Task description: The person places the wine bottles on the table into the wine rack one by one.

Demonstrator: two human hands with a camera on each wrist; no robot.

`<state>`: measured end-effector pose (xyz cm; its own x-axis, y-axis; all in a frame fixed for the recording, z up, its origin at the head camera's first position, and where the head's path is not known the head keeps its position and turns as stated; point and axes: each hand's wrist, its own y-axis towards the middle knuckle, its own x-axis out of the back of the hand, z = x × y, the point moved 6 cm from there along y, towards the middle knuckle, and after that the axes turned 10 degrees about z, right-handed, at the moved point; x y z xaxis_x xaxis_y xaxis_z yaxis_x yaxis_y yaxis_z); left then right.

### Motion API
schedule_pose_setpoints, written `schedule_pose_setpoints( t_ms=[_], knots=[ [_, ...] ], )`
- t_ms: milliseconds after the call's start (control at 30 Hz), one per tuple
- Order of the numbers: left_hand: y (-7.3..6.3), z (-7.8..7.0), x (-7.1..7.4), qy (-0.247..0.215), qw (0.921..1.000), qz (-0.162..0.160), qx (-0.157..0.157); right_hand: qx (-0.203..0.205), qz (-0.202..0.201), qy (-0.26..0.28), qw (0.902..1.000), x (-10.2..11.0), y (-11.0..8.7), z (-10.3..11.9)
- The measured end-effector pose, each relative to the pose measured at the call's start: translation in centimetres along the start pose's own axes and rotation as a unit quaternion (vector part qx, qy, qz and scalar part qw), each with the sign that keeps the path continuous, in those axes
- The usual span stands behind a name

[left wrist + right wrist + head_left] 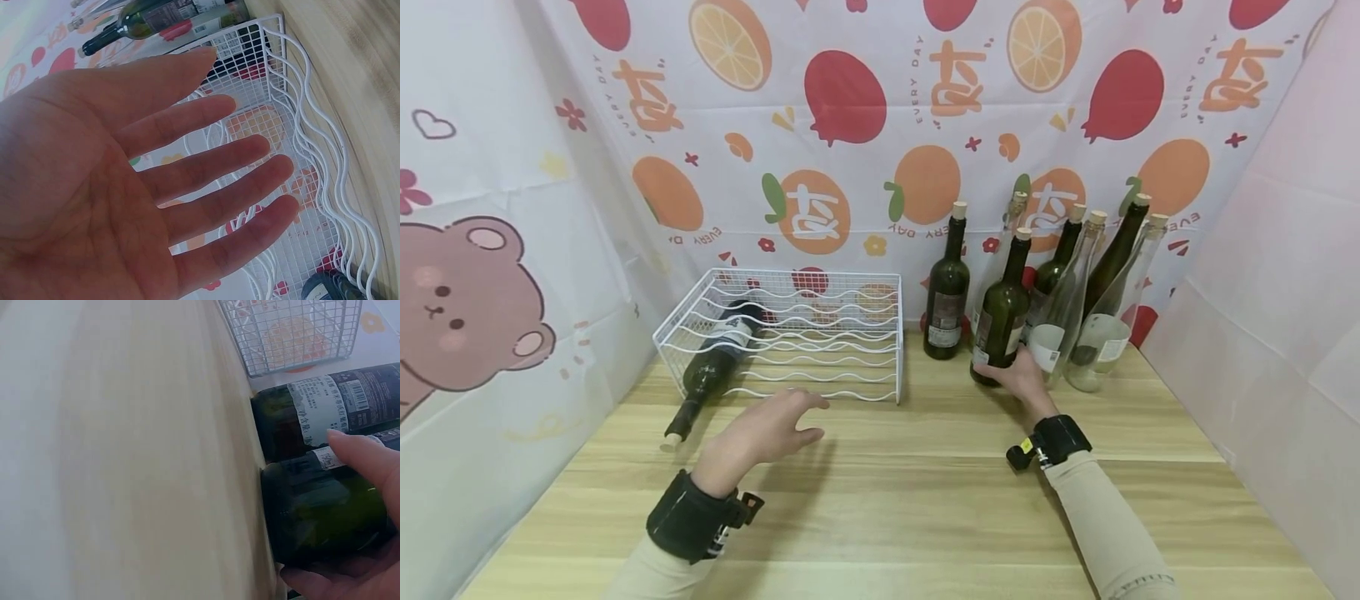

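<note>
My right hand grips a dark green wine bottle low on its body. In the right wrist view the thumb lies across the held bottle's label side, and the fingers wrap underneath the green glass. That bottle stands upright, corked, at the front of a bottle group. My left hand hovers before a white wire wine rack, fingers spread and holding nothing. Inside the rack, at its left end, a dark wine bottle lies on its side, its corked neck sticking out toward the front.
Another dark green bottle stands between the rack and the held bottle. Several corked bottles crowd the right, among them a clear bottle and another clear bottle. A fruit-printed curtain hangs behind the wooden table.
</note>
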<state>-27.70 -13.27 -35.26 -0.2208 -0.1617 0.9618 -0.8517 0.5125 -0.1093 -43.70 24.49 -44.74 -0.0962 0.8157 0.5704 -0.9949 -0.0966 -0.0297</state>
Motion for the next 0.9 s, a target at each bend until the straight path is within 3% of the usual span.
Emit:
schedule_pose_setpoints(
  t_ms=[367,667,900],
  knots=[
    [0.0,0.2,0.0,0.008,1.0,-0.005,-0.003,0.02,-0.014,0.003,0.9997,0.2,-0.2,0.5],
    [0.0,0.1,0.4,0.004,0.9999,-0.014,-0.007,0.038,0.022,-0.031,0.9985,0.8,-0.6,1.2],
    [-0.1,0.0,0.3,-0.001,1.0,-0.007,-0.003,0.037,0.077,-0.085,0.9927,0.8,-1.2,2.6]
  ],
)
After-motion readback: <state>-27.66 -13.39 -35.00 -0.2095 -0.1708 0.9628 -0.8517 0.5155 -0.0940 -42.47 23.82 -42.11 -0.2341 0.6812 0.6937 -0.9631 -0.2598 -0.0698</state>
